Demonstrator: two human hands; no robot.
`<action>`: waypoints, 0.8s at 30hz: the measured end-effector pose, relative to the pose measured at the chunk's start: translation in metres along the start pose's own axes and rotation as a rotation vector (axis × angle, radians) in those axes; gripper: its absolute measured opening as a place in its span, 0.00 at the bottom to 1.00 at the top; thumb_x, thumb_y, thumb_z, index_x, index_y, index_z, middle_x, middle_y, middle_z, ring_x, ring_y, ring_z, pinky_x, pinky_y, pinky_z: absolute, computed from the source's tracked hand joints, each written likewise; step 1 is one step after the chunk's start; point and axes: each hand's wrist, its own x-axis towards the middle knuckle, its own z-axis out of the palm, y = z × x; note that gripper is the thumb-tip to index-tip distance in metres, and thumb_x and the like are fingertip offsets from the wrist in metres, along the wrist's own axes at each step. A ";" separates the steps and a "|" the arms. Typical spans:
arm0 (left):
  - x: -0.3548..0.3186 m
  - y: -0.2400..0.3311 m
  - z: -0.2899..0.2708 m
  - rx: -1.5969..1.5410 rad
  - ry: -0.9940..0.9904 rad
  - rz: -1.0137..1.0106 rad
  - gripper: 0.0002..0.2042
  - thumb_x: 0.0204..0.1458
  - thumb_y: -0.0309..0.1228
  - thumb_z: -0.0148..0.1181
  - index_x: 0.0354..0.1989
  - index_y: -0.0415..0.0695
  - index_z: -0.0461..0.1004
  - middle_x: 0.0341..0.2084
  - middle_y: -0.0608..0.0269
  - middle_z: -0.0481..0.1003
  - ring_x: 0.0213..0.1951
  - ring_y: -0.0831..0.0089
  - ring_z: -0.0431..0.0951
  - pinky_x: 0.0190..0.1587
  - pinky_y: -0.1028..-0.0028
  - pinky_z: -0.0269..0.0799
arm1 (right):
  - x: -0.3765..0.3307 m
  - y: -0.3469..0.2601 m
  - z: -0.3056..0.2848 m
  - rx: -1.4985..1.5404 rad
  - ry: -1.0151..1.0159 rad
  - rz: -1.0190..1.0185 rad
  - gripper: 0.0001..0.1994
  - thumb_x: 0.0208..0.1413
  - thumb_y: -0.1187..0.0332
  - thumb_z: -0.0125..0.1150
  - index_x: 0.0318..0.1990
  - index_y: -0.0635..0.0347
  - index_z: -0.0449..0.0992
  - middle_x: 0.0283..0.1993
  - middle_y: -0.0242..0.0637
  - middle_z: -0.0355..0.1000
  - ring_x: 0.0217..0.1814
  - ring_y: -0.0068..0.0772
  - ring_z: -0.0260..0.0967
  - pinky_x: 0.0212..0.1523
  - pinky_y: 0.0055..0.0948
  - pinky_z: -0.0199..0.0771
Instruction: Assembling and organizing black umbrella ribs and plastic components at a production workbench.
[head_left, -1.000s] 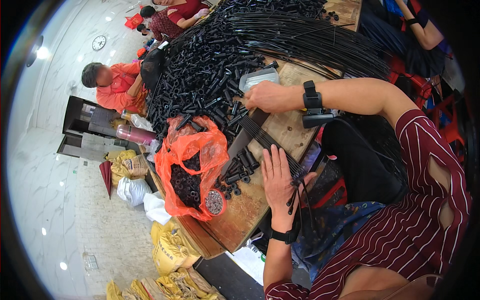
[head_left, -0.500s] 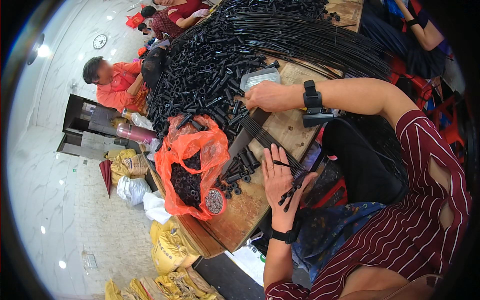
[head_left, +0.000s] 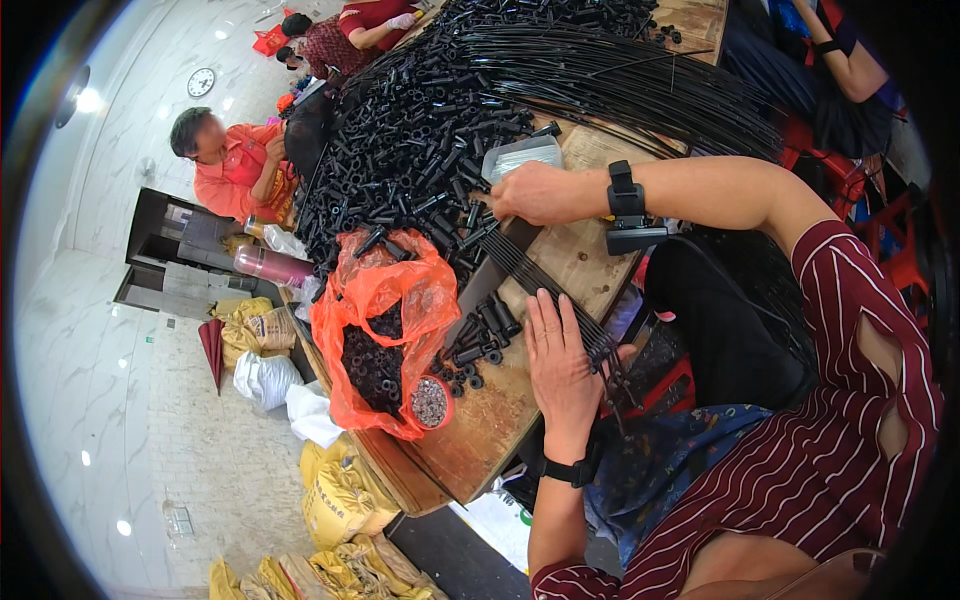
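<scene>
A bundle of thin black rods [head_left: 525,268] slants across the near edge of the wooden table. My right hand [head_left: 535,192] is closed around its far end, fingers curled and partly hidden, beside a clear plastic box [head_left: 522,156] of thin pale pieces. At the near end my left hand [head_left: 562,365] lies with its fingers stretched out against the rods, its thumb on their other side. The rod tips hang past this hand, beyond the table edge. Several black tubular parts and small rings [head_left: 485,330] lie left of the bundle.
A large heap of black plastic parts [head_left: 400,140] covers the table, with long black rods [head_left: 620,80] behind. An orange bag [head_left: 335,330] of small black parts and a red tub [head_left: 431,402] of small metallic pieces stand at left. A person in orange [head_left: 240,170] sits across.
My left hand has turned at the rods' near end. The rod tips that lay across it now hang beyond it. My right hand stays in place. The person across has raised a hand.
</scene>
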 end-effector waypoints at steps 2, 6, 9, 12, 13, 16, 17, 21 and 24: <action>0.001 0.001 0.001 -0.006 0.004 0.006 0.48 0.33 0.50 0.72 0.61 0.33 0.58 0.63 0.39 0.54 0.66 0.44 0.52 0.66 0.55 0.51 | -0.002 0.001 -0.002 -0.006 -0.013 0.005 0.05 0.44 0.75 0.55 0.30 0.60 0.76 0.29 0.38 0.70 0.36 0.42 0.72 0.36 0.37 0.73; 0.001 0.001 -0.004 -0.005 0.027 0.004 0.48 0.32 0.49 0.73 0.60 0.32 0.59 0.63 0.38 0.55 0.65 0.45 0.53 0.65 0.54 0.52 | 0.003 -0.002 -0.001 -0.028 -0.016 -0.010 0.06 0.44 0.75 0.55 0.31 0.60 0.76 0.30 0.38 0.70 0.36 0.42 0.72 0.36 0.37 0.73; 0.002 0.002 -0.003 -0.015 0.038 0.008 0.48 0.32 0.49 0.73 0.60 0.32 0.59 0.62 0.38 0.56 0.65 0.45 0.54 0.65 0.54 0.53 | 0.001 -0.001 0.000 -0.021 0.001 -0.022 0.06 0.44 0.75 0.56 0.31 0.60 0.76 0.30 0.37 0.70 0.36 0.41 0.72 0.35 0.36 0.73; 0.002 0.001 -0.004 0.026 0.002 0.025 0.45 0.41 0.55 0.64 0.59 0.28 0.59 0.62 0.35 0.55 0.65 0.44 0.54 0.65 0.54 0.51 | 0.001 0.001 0.000 -0.005 0.018 -0.024 0.06 0.43 0.76 0.56 0.31 0.60 0.76 0.30 0.36 0.70 0.36 0.41 0.72 0.36 0.36 0.73; 0.002 0.001 -0.004 0.026 0.001 0.025 0.45 0.41 0.55 0.64 0.59 0.28 0.59 0.62 0.35 0.55 0.65 0.44 0.54 0.65 0.54 0.51 | 0.000 0.001 0.000 -0.005 0.018 -0.024 0.06 0.43 0.76 0.56 0.31 0.60 0.76 0.30 0.36 0.70 0.36 0.41 0.72 0.36 0.36 0.73; 0.002 0.001 -0.004 0.037 -0.002 0.037 0.45 0.42 0.56 0.63 0.59 0.28 0.58 0.62 0.34 0.55 0.65 0.44 0.54 0.65 0.54 0.51 | 0.001 -0.002 -0.001 -0.013 0.034 -0.020 0.05 0.43 0.76 0.56 0.30 0.60 0.76 0.29 0.36 0.70 0.36 0.41 0.72 0.35 0.35 0.73; 0.002 0.001 -0.005 0.038 -0.010 0.030 0.45 0.42 0.56 0.63 0.59 0.28 0.58 0.62 0.35 0.55 0.65 0.44 0.54 0.65 0.54 0.51 | 0.001 -0.003 -0.001 -0.031 0.028 -0.025 0.05 0.43 0.76 0.56 0.30 0.60 0.75 0.29 0.36 0.70 0.36 0.41 0.72 0.35 0.35 0.73; 0.002 0.002 -0.007 0.042 -0.008 0.019 0.46 0.42 0.56 0.62 0.59 0.28 0.59 0.62 0.35 0.55 0.65 0.44 0.54 0.65 0.54 0.51 | 0.003 -0.004 -0.002 0.000 0.042 -0.030 0.04 0.43 0.76 0.56 0.29 0.60 0.75 0.29 0.37 0.69 0.36 0.41 0.72 0.35 0.35 0.73; 0.003 0.003 -0.004 0.041 -0.010 0.026 0.46 0.41 0.57 0.62 0.59 0.28 0.59 0.62 0.35 0.56 0.65 0.44 0.54 0.65 0.54 0.51 | -0.001 -0.001 -0.004 0.002 0.034 -0.018 0.04 0.43 0.76 0.56 0.28 0.61 0.75 0.29 0.37 0.69 0.36 0.41 0.72 0.35 0.35 0.73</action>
